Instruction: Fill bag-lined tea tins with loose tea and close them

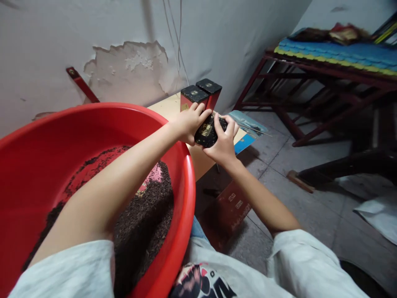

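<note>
Both hands are wrapped round a tin with a black, gold-marked lid. My left hand grips its left side, fingers over the far edge. On the right side, my right hand presses with thumb and fingers at the lid's rim. The tin's body is mostly hidden by the hands. Just behind it two red tins with black lids stand side by side on a pale board. Under my left forearm, a big red tub holds dark loose leaves, probably tea, with something pink partly buried in them.
A reddish-brown box sits on the tiled floor below the board. At the right, a dark red wooden frame carries blue and yellow mats. A peeling wall with hanging cords rises behind the tub.
</note>
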The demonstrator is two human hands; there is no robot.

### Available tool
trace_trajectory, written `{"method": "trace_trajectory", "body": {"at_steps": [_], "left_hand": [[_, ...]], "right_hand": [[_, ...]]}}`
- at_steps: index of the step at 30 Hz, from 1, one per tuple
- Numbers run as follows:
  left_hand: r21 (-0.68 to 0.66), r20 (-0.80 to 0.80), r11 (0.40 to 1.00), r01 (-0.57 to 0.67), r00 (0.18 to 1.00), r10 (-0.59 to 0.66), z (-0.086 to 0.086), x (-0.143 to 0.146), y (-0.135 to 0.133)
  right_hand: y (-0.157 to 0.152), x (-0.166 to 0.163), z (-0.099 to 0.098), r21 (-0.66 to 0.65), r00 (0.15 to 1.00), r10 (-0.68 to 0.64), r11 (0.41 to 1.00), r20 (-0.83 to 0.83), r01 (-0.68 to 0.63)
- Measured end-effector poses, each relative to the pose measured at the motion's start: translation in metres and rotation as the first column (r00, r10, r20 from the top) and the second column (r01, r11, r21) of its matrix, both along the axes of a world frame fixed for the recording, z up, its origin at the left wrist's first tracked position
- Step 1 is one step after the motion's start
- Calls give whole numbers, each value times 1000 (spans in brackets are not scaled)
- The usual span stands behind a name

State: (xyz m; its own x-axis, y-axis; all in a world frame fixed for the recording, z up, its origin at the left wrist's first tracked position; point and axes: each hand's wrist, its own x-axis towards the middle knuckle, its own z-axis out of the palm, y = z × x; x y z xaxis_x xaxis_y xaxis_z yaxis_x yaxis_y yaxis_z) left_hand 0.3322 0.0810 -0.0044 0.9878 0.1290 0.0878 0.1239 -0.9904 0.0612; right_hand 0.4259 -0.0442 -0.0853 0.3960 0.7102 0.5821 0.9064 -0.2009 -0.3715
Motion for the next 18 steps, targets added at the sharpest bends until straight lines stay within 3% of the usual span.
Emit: {"method": "trace_trajectory", "body": {"at_steps": [4, 10, 14, 18], "left_hand": [[189, -172, 981, -35, 983, 68, -15, 16, -1], [269, -328, 953, -138, 918, 225, -30, 22, 0], [266, -303, 946, -185, 916, 264, -36, 22, -1], [199, -193, 895, -398, 880, 434, -44, 29, -25]], "right_hand": [[10, 0, -20, -68, 990, -91, 994, -110, 84], [25, -10, -33, -194, 957, -134, 977, -257, 85], [36, -9, -31, -214, 937, -170, 971, -305, 106], [35, 9, -38, -190, 903, -171, 976, -395, 102]]}}
